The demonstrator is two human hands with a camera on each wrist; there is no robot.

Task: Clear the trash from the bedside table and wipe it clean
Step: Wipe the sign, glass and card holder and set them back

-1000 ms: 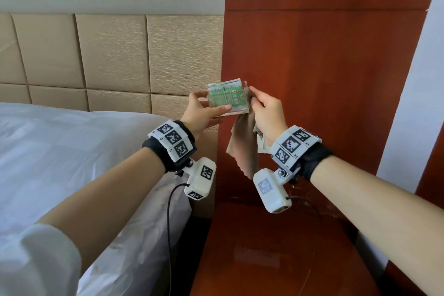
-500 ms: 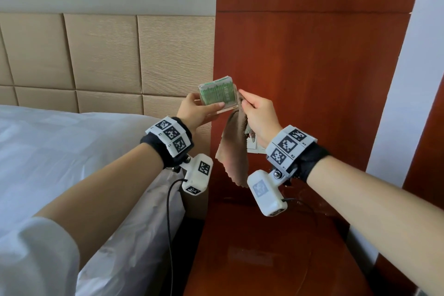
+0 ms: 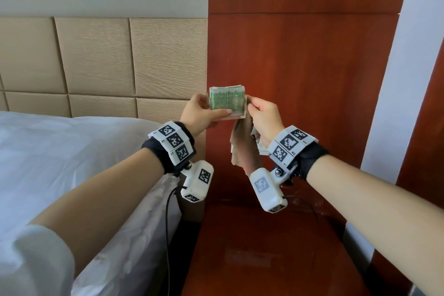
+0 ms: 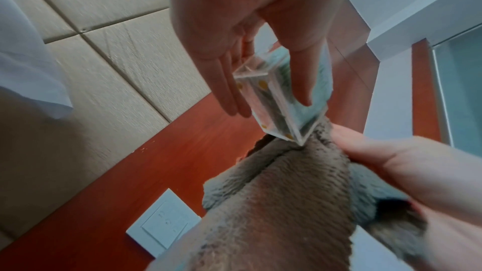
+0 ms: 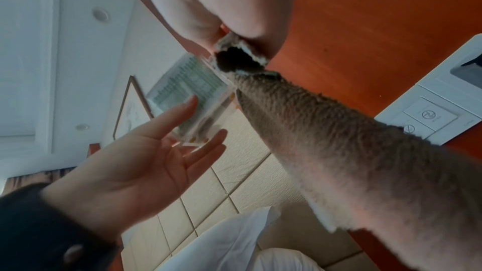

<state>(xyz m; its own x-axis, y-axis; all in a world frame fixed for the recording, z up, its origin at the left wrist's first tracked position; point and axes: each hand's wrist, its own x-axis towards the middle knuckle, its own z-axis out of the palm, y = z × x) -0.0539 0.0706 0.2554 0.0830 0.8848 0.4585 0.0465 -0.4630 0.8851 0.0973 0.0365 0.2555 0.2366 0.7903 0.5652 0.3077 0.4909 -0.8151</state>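
Note:
A clear acrylic card stand (image 3: 227, 102) with a green printed insert is held up in front of the wood wall panel. My left hand (image 3: 211, 113) pinches it, thumb on the front and fingers behind; the left wrist view shows the same pinch on the stand (image 4: 263, 94). My right hand (image 3: 251, 106) pinches a brown fuzzy cloth (image 3: 242, 149) against the stand's right edge, and the rest of the cloth hangs down. In the right wrist view the cloth (image 5: 339, 141) runs from my fingers past the stand (image 5: 187, 90). The red-brown bedside table (image 3: 264, 259) lies below my hands.
A bed with white sheets (image 3: 60, 163) stands to the left, close against the table, with a padded beige headboard (image 3: 96, 60) behind it. The wood wall panel (image 3: 300, 67) carries a white switch plate (image 4: 164, 224) behind the cloth. A white wall edge (image 3: 396, 103) rises on the right.
The stand has turned a little in my left hand and now faces me squarely. My right hand keeps the cloth at the stand's right edge. Both hands stay raised.

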